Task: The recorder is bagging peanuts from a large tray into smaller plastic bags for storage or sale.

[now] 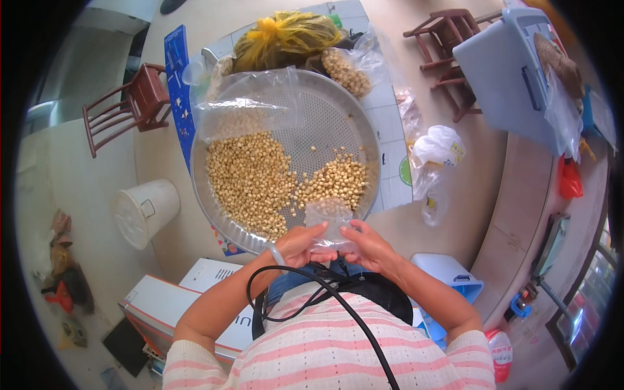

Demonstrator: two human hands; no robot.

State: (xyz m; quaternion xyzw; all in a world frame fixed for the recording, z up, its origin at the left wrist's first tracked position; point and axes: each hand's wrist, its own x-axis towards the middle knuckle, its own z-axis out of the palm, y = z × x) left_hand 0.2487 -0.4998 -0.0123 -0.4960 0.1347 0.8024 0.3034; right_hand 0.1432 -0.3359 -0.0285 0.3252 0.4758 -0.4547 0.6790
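A small clear plastic bag [327, 229] is stretched between my two hands at the near rim of a round perforated metal tray [317, 117]. My left hand [301, 243] grips its left side, thumb on top; my right hand [366, 245] pinches its right side. Whether anything is inside the bag I cannot tell. Pale round nuts or seeds lie in the tray as a large heap [248, 183] at left and a smaller heap [336, 180] at right, just beyond the bag. A larger clear plastic bag [248, 105] lies across the tray's far left part, partly covering the large heap.
Behind the tray sit a tied yellow plastic bag [287, 39] and a clear bag of the same round pieces [346, 73]. A white bucket [148, 209] and a wooden chair [141, 97] stand left. White cartons [165, 307] are near my left elbow. A black cable [351, 312] crosses my front.
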